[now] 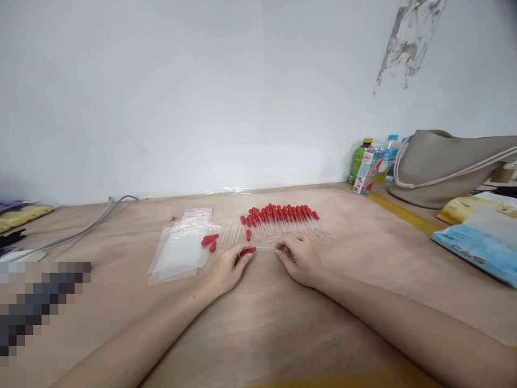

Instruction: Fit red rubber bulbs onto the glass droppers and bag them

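Note:
My left hand (231,268) pinches a red rubber dropper bulb (249,251). From the bulb's open end a thin clear tube (265,249) runs level to my right hand (299,260), whose fingertips are closed on its far end. Just behind my hands lies a dense row of droppers (278,215), red bulbs toward the wall and clear tubes toward me. Several loose red bulbs (212,246) rest left of my left hand. Beside them, a few bare clear tubes (230,235) lie side by side.
Clear plastic zip bags (177,256) lie flat at the left. A grey cable (95,221) crosses the left back. Drink bottles (365,167), a grey bag (448,167) and a blue-and-yellow tissue pack (480,237) stand or lie at the right, near yellow tape (404,215).

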Available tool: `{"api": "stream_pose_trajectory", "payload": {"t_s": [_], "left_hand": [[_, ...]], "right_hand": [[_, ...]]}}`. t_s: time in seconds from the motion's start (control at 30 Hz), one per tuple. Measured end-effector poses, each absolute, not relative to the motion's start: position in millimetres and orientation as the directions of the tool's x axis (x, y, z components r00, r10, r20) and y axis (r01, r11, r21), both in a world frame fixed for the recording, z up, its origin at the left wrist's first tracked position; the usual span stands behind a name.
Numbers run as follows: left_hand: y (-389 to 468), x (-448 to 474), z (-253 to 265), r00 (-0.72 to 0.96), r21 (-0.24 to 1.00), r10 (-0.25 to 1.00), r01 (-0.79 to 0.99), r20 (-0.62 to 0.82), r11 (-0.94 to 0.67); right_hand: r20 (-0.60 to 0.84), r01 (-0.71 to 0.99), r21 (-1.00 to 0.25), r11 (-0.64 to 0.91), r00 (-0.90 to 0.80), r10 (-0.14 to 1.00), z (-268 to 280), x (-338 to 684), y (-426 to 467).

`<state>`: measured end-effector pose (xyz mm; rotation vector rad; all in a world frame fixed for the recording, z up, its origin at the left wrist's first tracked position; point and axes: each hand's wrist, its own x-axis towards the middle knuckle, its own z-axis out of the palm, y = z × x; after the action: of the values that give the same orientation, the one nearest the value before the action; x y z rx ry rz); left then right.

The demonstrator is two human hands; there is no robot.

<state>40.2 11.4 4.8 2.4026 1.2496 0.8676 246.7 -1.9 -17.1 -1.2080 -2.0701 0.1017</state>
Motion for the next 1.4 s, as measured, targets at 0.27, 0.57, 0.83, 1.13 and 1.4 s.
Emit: {"api": "stream_pose_trajectory", "payload": {"t_s": [0.27, 0.57, 0.83, 1.13, 1.4], "left_hand": [[12.8, 35.9, -3.2, 0.452, 0.572, 0.815, 0.583, 0.363, -0.578], [9.3, 35.8, 0.9, 0.574, 0.475, 0.738, 0.569, 0.355, -0.671], [6.5, 37.4, 2.6, 0.571, 0.433, 0.724, 0.580, 0.388, -0.690], [5.4, 36.3, -1.7, 0.636, 0.391, 0.661, 0.534, 0.399, -0.750], [4.0, 36.4, -1.6, 0.654, 0.369, 0.637, 0.520, 0.408, -0.770]], "right_hand": [[0.548, 0.595, -0.427, 0.681, -0.429, 0.718, -17.6, 251.3, 0.3], [0.484, 0.666, -0.379, 0.642, -0.449, 0.751, -12.6, 256.8, 2.3], [0.530, 0.710, -0.240, 0.662, -0.475, 0.702, -12.1, 251.3, -2.9], [0.441, 0.716, -0.237, 0.657, -0.523, 0.729, -8.0, 244.7, -7.9], [0.380, 0.785, -0.209, 0.583, -0.484, 0.788, -1.4, 233.4, -13.8]]}}
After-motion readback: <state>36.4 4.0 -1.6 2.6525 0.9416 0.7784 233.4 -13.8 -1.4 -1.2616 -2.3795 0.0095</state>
